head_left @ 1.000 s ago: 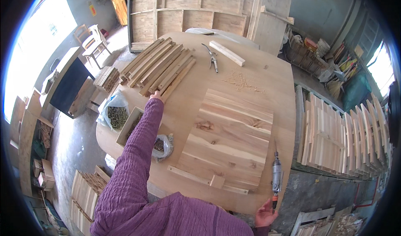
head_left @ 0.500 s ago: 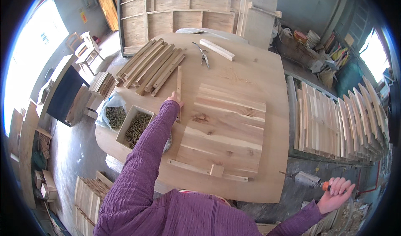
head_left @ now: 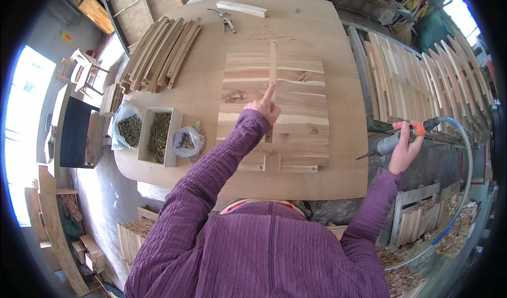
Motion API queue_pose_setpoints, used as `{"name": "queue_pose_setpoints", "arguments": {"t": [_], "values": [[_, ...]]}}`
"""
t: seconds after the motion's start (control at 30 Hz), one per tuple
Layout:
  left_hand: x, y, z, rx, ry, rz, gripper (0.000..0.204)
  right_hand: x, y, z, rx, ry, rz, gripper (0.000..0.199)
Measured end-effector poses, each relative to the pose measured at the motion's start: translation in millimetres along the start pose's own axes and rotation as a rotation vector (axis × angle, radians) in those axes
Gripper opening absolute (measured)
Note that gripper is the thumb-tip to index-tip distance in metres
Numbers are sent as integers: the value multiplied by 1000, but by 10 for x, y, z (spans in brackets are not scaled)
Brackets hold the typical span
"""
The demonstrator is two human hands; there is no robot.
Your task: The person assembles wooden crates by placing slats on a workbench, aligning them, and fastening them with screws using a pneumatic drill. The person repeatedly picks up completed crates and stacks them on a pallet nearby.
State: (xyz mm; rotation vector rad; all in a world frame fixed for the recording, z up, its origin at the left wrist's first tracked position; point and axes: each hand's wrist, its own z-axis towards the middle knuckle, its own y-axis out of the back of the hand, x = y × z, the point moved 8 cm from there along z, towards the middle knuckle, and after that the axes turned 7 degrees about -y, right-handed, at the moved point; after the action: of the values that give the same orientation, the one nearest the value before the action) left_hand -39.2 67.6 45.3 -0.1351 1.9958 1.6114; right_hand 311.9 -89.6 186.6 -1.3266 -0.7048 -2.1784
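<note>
My left hand (head_left: 262, 109) grips a narrow wooden strip (head_left: 273, 63), its index finger stretched along the wood. The strip runs from near to far over the middle of a square wooden panel (head_left: 301, 108) with dark knots. Across the panel's near edge lies another strip (head_left: 301, 168), with a small wood block (head_left: 272, 164) at its middle, close to the held strip's near end. Off the table's right side, my right hand (head_left: 405, 150) is closed around an air screwdriver (head_left: 390, 144) with a grey body and orange collar, its bit pointing left.
Left on the table (head_left: 343, 87) are a box of screws (head_left: 170, 139) and two plastic bags (head_left: 120, 131) of hardware. Beyond lie stacked strips (head_left: 158, 52), pliers (head_left: 226, 21) and a pale wood bar (head_left: 242, 8). A hose (head_left: 467, 161) trails from the screwdriver; panels (head_left: 396, 76) stand at right.
My left hand has carried the strip rightward from beside the stack onto the panel. My right hand has brought the screwdriver up and inward. The view has shifted too.
</note>
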Motion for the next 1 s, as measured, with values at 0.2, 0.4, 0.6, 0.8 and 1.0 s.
{"name": "queue_pose_setpoints", "arguments": {"t": [0.2,0.4,0.6,0.8,1.0], "values": [[-93,-324,-169,28,36,64,68,-35,-46,-237,-58,-16,193,26],[-84,-380,-257,8,24,53,67,-131,-91,-279,7,-34,249,26],[-118,-387,-254,39,-1,99,64,-352,-85,-304,10,-143,258,31],[-144,-354,-278,48,-17,69,64,-586,-152,-413,63,-286,284,27],[-108,-403,-268,32,-30,56,64,-621,-165,-362,82,-285,270,27]]}}
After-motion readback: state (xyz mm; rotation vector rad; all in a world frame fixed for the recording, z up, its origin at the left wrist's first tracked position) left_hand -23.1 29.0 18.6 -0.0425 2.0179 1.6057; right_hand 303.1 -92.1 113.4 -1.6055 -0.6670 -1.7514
